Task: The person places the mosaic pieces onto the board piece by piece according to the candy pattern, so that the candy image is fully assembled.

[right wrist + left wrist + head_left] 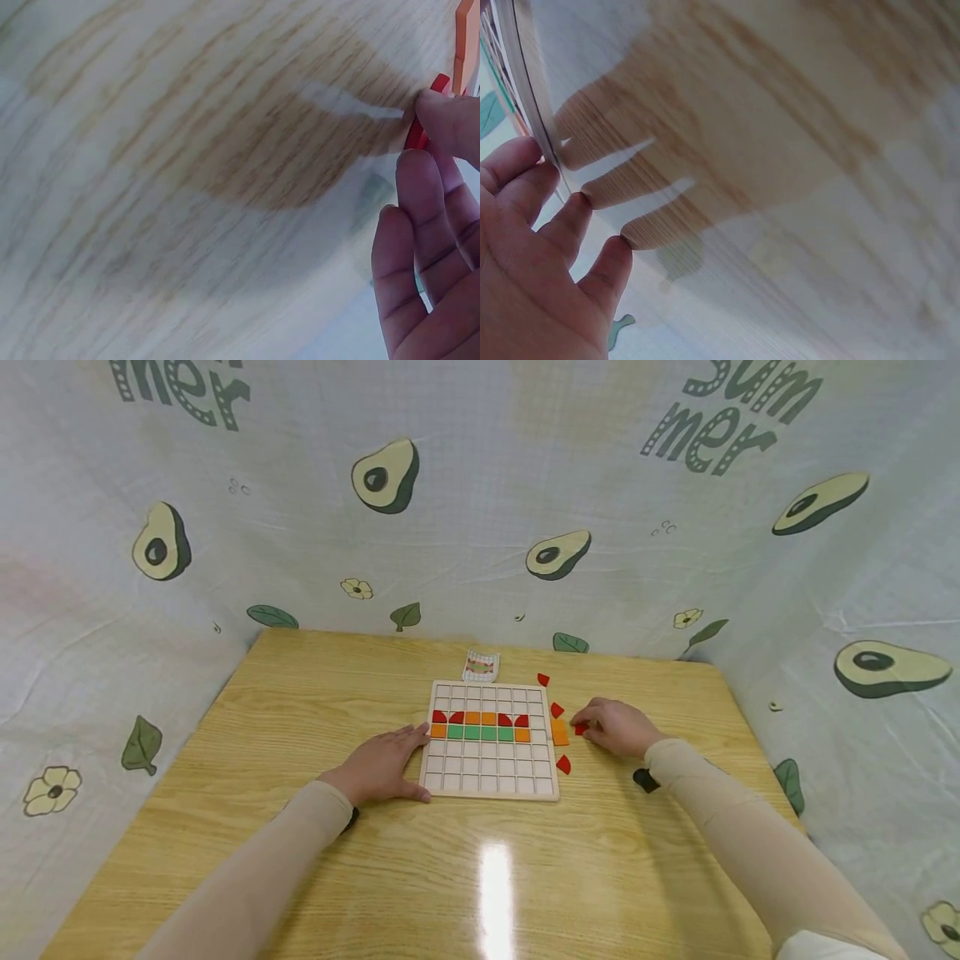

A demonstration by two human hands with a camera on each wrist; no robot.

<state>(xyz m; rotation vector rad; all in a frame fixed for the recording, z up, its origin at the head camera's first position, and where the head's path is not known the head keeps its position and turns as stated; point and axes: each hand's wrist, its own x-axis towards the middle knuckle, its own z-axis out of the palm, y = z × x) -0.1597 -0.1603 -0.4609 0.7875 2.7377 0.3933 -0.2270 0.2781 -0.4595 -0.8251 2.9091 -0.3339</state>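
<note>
A wooden grid board (487,785) lies flat in the middle of the table. Two rows of its cells hold red quarter-circle, orange square and green square tiles. My left hand (386,764) rests at the board's left edge, fingers extended and fingertips touching the rim and table. To the right of the board, my right hand (618,727) pinches a red tile (415,136) between thumb and fingers, close to the table top. Orange tiles (560,732) lie between that hand and the board. The red tile's full outline is partly hidden by the fingers.
Loose red quarter-circle tiles lie along the board's right side: one at the back (543,679), one beside the upper rows (557,710), one lower down (564,765). A small pattern card (481,666) sits behind the board. Printed cloth (465,527) hangs around the table.
</note>
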